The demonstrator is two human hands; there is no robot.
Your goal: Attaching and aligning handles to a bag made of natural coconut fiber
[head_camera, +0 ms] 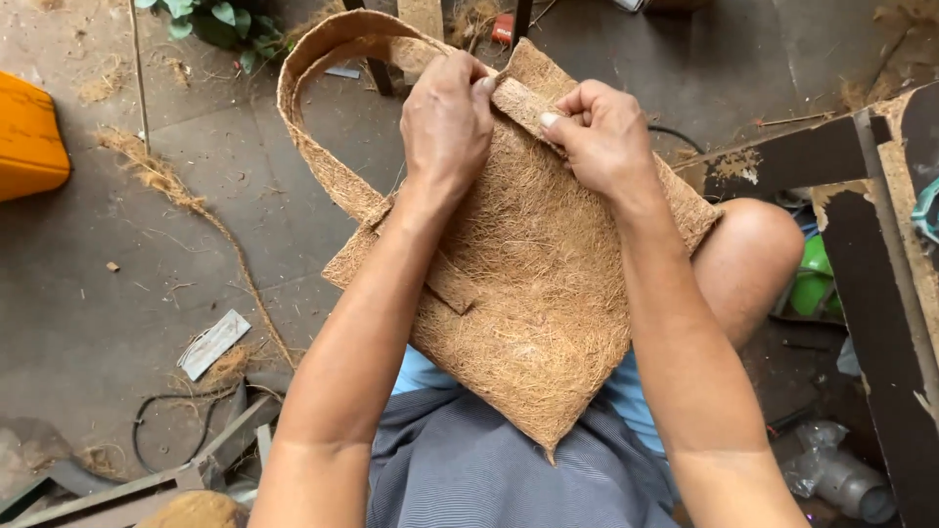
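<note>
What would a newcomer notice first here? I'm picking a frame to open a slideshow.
The brown coir fibre bag in the middle, lying on the person's lap, with its looped strap arching up left. Left hand and right hand both pinch the strap's end at the bag's top edge. An orange container stands far left.

Rough craft workshop: bare concrete floor (pixel 88 323) strewn with loose coir fibre (pixel 156 174) at left, paint-worn dark surface (pixel 880 293) at right.
</note>
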